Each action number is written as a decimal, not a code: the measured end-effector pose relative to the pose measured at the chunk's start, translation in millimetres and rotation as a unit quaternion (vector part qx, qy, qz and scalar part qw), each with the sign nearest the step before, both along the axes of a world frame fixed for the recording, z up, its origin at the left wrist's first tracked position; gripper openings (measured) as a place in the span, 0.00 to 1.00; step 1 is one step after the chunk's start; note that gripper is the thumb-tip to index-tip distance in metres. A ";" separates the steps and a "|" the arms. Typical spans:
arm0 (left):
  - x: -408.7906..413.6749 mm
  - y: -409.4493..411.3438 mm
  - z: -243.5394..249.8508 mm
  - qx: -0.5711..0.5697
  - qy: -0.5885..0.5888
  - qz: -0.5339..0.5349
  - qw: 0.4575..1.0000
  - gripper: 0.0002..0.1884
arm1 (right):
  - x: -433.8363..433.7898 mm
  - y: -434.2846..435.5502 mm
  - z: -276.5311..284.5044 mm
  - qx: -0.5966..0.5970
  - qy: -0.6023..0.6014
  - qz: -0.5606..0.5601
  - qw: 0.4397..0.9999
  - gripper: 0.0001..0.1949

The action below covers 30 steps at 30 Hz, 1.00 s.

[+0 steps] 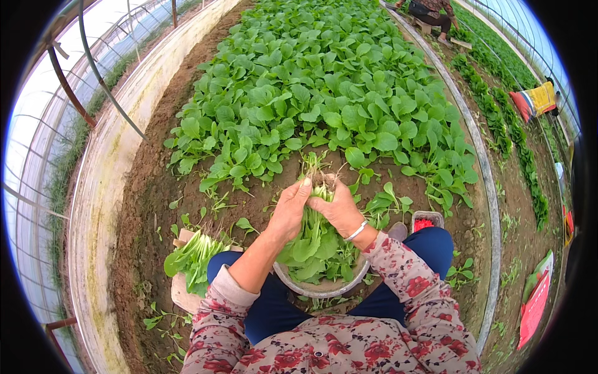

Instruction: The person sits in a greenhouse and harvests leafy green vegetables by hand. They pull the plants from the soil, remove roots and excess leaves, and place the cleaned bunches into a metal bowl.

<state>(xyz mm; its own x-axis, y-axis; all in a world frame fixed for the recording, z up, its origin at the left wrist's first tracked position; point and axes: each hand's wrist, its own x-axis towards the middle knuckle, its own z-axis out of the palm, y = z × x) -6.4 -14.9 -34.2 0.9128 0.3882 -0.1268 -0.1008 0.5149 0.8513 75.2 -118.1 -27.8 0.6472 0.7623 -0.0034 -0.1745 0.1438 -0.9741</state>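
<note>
Between my knees stands a round basin (322,293) with loose leafy greens in it. Above it, my left hand (290,205) and my right hand (340,205) grip a bunch of leafy greens (315,233) near the root end. The roots point away from me and the leaves hang down over the basin. My right wrist wears a silver-coloured bracelet. Left of my left knee, a pile of greens (201,252) with pale stems lies on a light-coloured flat support (183,292). The fingertips are partly hidden behind the bunch.
A bed of leafy plants (317,84) grows ahead. Beside my right knee is a small container (427,219) with red pieces. A grey pipe-like edging (488,187) curves along the right, a pale low wall (107,163) along the left. Another person (432,14) sits at the upper right.
</note>
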 end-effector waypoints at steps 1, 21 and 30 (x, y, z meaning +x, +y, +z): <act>0.5 -0.6 -0.1 -0.022 -0.003 -0.004 1.000 0.19 | -0.3 0.2 -1.6 -0.011 -0.005 -0.016 1.000 0.21; -5.8 -7.6 24.0 0.420 0.075 0.183 0.886 0.03 | 9.4 -3.1 12.1 0.085 0.115 -0.094 0.985 0.18; 0.2 -17.4 10.9 0.352 0.030 0.133 0.926 0.03 | 15.1 -5.3 3.6 -0.031 -0.074 -0.084 0.993 0.16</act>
